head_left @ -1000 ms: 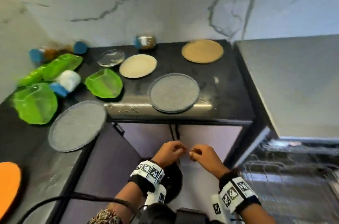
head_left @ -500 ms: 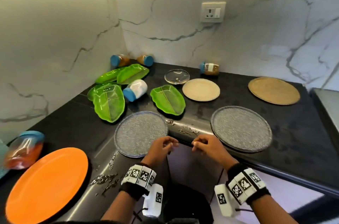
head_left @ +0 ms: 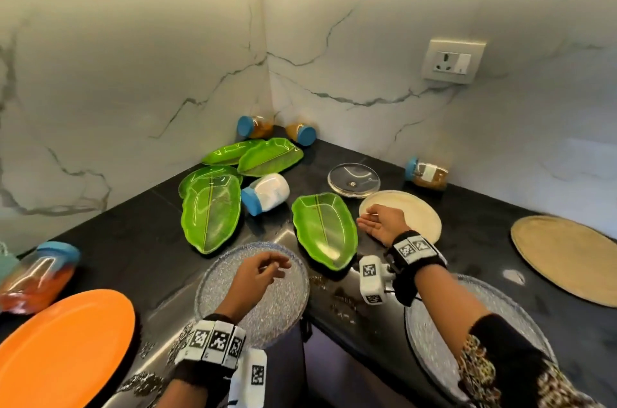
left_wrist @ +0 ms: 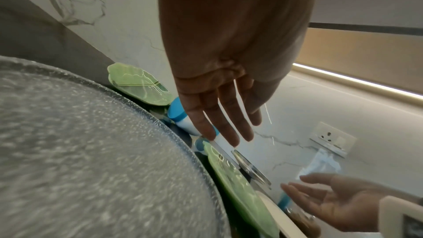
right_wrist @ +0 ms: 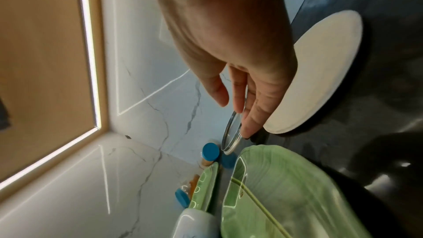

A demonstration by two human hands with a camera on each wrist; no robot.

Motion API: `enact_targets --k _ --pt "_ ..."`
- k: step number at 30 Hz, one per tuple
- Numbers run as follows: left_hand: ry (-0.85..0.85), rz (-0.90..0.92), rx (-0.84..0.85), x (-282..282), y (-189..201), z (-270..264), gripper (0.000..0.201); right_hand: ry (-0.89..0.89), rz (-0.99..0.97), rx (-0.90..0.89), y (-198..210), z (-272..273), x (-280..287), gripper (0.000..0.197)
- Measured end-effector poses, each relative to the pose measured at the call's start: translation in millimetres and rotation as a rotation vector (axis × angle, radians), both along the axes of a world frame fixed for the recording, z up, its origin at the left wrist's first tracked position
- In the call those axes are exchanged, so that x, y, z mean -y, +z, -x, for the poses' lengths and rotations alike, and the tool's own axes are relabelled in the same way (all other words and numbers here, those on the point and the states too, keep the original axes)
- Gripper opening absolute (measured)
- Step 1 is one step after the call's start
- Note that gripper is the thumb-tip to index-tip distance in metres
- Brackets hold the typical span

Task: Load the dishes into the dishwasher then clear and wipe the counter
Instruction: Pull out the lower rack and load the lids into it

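My left hand hovers open over a grey textured glass plate at the counter's front edge, fingers straight in the left wrist view. My right hand is open, palm turned left, between a green leaf-shaped plate and a cream plate. In the right wrist view the fingers hang beside the cream plate, above the green plate. Neither hand holds anything. A glass lid lies behind the cream plate.
More green leaf plates and toppled blue-lidded jars fill the corner. An orange plate sits front left, a second grey plate under my right forearm, a tan plate far right. Crumbs dot the black counter.
Both hands rose from below the counter's front edge, parted and opened. The left now hangs over the grey plate, the right reached forward beside the green plate. The view swung left and up.
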State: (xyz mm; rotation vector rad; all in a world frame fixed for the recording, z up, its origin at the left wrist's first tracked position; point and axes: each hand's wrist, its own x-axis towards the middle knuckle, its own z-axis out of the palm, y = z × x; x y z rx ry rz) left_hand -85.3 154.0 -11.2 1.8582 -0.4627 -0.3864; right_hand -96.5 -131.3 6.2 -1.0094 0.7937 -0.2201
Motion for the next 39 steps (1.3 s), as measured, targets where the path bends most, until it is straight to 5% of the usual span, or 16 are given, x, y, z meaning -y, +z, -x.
enact_targets --k 5,8,11,19,27,30,39 --pt "0.122 0.040 0.009 15.7 9.6 -8.5 0.027 -0.060 -0.088 -0.078 -18.7 -65.8 42.1 0.050" --pt "0.179 0.054 0.017 17.5 10.5 -14.0 0.026 -0.127 -0.098 -0.047 -43.2 -97.7 60.4 0.057" --pt "0.220 0.062 0.022 14.2 11.3 -15.8 0.026 0.018 -0.106 -0.049 -90.4 -135.9 92.1 0.051" --pt "0.248 0.042 0.020 4.3 14.2 -9.5 0.025 -0.132 -0.117 -0.026 -45.9 -114.5 79.8 0.048" --pt "0.060 -0.008 0.053 9.2 15.5 -1.4 0.029 -0.045 0.105 0.070 22.2 -7.3 49.7 0.022" --pt "-0.070 -0.005 0.084 15.3 17.6 11.8 0.029 -0.066 0.253 0.031 44.2 60.1 39.1 0.006" --pt "-0.565 0.004 0.153 54.2 0.0 117.3 0.025 -0.204 0.716 -0.213 45.9 316.1 -17.4 0.009"
